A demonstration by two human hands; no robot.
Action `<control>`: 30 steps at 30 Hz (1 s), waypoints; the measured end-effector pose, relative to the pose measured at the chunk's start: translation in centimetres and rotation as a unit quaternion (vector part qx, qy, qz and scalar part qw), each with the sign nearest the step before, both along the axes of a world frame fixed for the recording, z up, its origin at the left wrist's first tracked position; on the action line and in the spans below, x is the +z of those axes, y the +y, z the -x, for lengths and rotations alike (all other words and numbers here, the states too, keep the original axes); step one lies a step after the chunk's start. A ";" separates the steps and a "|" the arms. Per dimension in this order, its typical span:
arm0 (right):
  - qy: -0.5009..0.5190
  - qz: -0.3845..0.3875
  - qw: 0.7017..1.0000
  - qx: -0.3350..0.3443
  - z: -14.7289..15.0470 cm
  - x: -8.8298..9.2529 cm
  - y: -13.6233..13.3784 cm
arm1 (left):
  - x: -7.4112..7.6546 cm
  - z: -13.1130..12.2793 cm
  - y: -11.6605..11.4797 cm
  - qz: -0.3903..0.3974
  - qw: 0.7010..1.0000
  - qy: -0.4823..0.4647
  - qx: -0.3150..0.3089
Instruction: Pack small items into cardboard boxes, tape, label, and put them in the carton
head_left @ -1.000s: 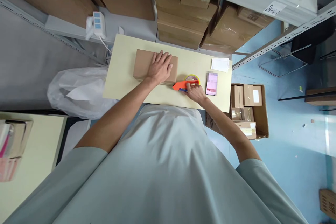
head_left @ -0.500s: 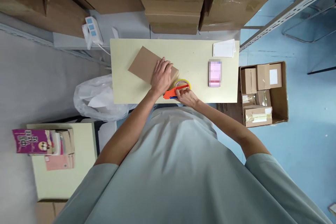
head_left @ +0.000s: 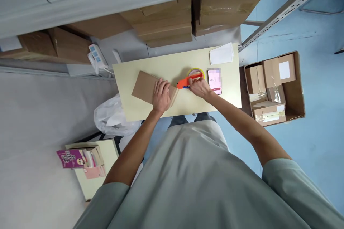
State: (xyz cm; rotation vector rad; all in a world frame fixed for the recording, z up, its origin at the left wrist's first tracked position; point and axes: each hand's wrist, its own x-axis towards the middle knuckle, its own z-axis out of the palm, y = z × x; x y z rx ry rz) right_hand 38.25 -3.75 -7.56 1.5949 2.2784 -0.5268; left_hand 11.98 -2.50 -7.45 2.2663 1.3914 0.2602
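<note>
A brown cardboard box (head_left: 143, 87) lies at an angle on the pale yellow table (head_left: 123, 109). My left hand (head_left: 161, 94) rests on its right part, fingers bent over the top and pressed close together. My right hand (head_left: 199, 86) is closed around the handle of an orange tape dispenser (head_left: 183, 83) with a yellow-rimmed roll. The dispenser's front end is at the box's right end; whether it touches is hard to tell. A phone (head_left: 214, 80) lies just right of my right hand.
White papers (head_left: 220, 54) lie at the table's back right. An open carton (head_left: 291, 109) of small boxes stands to the right. Large cartons (head_left: 166, 25) fill the shelf behind. At left are a power strip (head_left: 98, 56), a plastic bag (head_left: 107, 114) and books (head_left: 71, 159).
The view has shifted and turned. My right hand has carried the dispenser from the box's near right corner up and right around its right end. My left hand stays on the box.
</note>
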 end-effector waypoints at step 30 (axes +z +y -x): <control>0.132 -0.017 0.979 0.153 16.4 -1.5 -5.1 | 1.4 2.1 3.2 0.014 0.999 0.029 0.028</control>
